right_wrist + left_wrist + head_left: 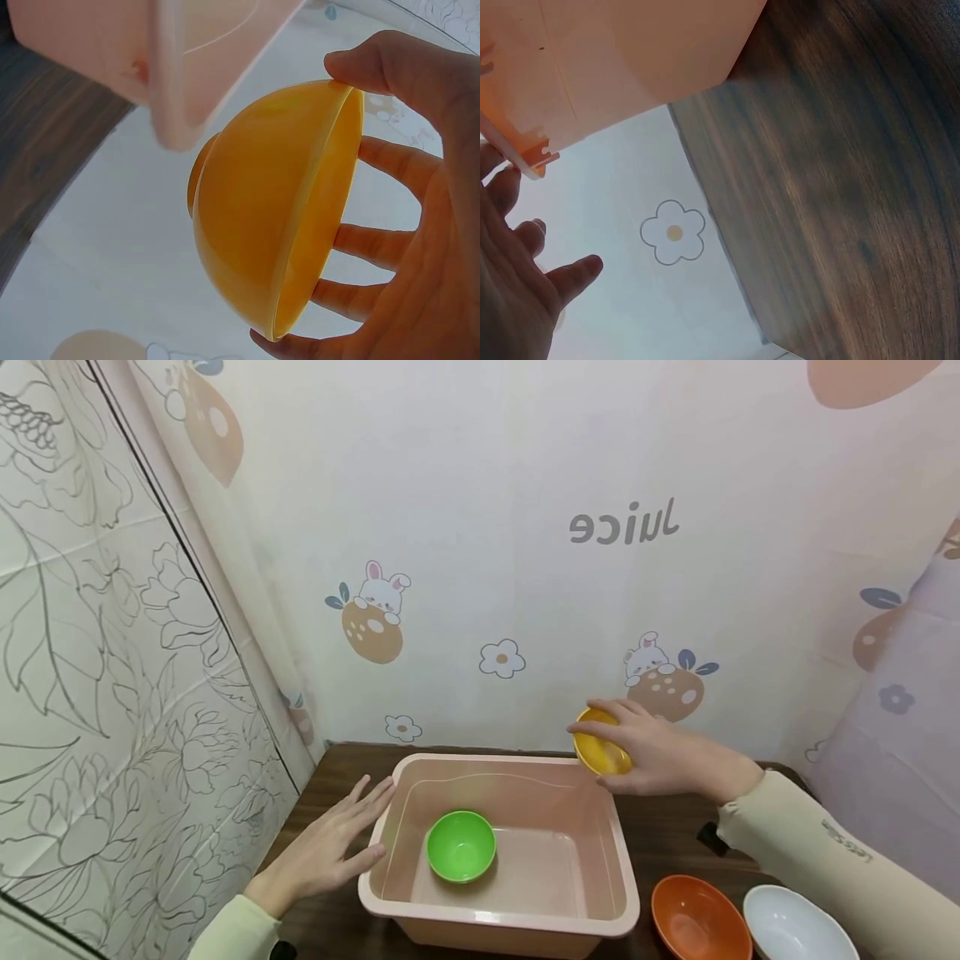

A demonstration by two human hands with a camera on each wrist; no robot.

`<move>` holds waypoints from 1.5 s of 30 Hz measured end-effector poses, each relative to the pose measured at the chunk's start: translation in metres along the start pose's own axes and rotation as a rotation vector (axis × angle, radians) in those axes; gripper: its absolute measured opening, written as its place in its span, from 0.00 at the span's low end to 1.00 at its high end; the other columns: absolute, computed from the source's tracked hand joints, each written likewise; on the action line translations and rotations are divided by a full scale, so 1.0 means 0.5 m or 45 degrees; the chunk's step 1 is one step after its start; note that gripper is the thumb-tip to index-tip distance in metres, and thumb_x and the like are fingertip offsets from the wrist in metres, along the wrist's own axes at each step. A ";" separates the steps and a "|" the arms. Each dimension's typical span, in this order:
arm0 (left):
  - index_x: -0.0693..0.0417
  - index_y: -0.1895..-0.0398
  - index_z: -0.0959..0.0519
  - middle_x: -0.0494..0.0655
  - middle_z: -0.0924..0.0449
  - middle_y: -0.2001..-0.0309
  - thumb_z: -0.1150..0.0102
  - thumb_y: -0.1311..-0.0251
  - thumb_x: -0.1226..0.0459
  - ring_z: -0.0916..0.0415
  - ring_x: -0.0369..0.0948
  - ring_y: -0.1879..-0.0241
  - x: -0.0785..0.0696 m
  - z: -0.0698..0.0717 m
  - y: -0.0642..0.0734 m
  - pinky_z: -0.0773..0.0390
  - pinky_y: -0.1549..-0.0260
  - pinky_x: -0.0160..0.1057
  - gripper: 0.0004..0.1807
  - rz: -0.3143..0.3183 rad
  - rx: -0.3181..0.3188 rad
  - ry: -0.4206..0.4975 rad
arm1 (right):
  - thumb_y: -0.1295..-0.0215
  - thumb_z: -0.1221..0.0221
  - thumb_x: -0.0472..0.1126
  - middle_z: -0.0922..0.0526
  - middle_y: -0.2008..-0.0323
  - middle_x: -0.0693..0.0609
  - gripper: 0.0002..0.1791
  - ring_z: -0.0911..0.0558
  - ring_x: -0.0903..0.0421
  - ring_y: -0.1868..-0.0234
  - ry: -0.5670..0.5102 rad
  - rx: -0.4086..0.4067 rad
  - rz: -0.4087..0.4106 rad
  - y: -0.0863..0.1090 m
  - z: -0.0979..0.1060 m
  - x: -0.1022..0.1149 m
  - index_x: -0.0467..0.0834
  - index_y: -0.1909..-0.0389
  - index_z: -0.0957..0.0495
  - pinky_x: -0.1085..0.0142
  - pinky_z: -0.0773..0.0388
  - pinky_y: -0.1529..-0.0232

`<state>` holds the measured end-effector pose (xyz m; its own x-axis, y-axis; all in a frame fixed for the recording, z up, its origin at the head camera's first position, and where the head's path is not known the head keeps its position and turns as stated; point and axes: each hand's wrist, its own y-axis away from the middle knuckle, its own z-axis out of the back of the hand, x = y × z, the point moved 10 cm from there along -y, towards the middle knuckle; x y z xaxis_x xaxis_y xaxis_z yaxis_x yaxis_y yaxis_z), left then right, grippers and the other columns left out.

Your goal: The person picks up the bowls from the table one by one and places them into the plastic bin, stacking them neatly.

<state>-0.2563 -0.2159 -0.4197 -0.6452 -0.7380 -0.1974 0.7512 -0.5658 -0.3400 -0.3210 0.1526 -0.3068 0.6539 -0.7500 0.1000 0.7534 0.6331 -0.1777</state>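
My right hand [667, 753] holds a yellow bowl [259, 202] by its rim, thumb and fingers spread across the mouth. The bowl is tilted on its side above the back right corner of a pink plastic tub [517, 935]. Inside the tub, toward the left, a green bowl [461, 847] sits upright. My left hand [326, 850] is at the tub's left rim, its fingers straight and spread. In the left wrist view, fingertips touch the underside of that rim and the thumb stands away.
An orange bowl [697, 920] and a white bowl [798, 928] stand on the dark wooden table [675, 835] right of the tub. A printed curtain [480, 585] hangs behind the table, and a flower-patterned panel [127, 693] borders the left.
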 end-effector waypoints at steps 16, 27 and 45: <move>0.47 0.21 0.36 0.44 0.37 0.21 0.38 0.33 0.50 0.48 0.56 0.20 -0.005 0.013 0.003 0.27 0.36 0.64 0.38 -0.050 -0.078 -0.021 | 0.42 0.31 0.54 0.37 0.24 0.40 0.37 0.32 0.37 0.29 -0.060 0.043 0.137 -0.054 -0.026 0.091 0.61 0.29 0.27 0.40 0.19 0.44; 0.45 0.20 0.38 0.42 0.39 0.20 0.38 0.33 0.51 0.45 0.57 0.21 0.004 0.007 0.001 0.26 0.37 0.65 0.40 -0.021 -0.068 0.012 | 0.43 0.33 0.55 0.35 0.25 0.43 0.36 0.30 0.41 0.29 -0.099 0.085 0.250 -0.091 -0.073 0.170 0.64 0.29 0.27 0.42 0.19 0.45; 0.46 0.20 0.37 0.43 0.38 0.21 0.38 0.33 0.51 0.44 0.58 0.21 0.001 0.008 0.002 0.25 0.38 0.65 0.39 -0.022 -0.084 0.014 | 0.40 0.34 0.58 0.37 0.24 0.46 0.38 0.34 0.43 0.27 -0.138 0.161 0.277 -0.110 -0.127 0.211 0.66 0.27 0.31 0.36 0.24 0.44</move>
<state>-0.2554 -0.2184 -0.4165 -0.6598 -0.7240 -0.2012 0.7294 -0.5528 -0.4030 -0.2977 0.0266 -0.3486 0.8000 -0.5730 0.1781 0.5924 0.8013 -0.0833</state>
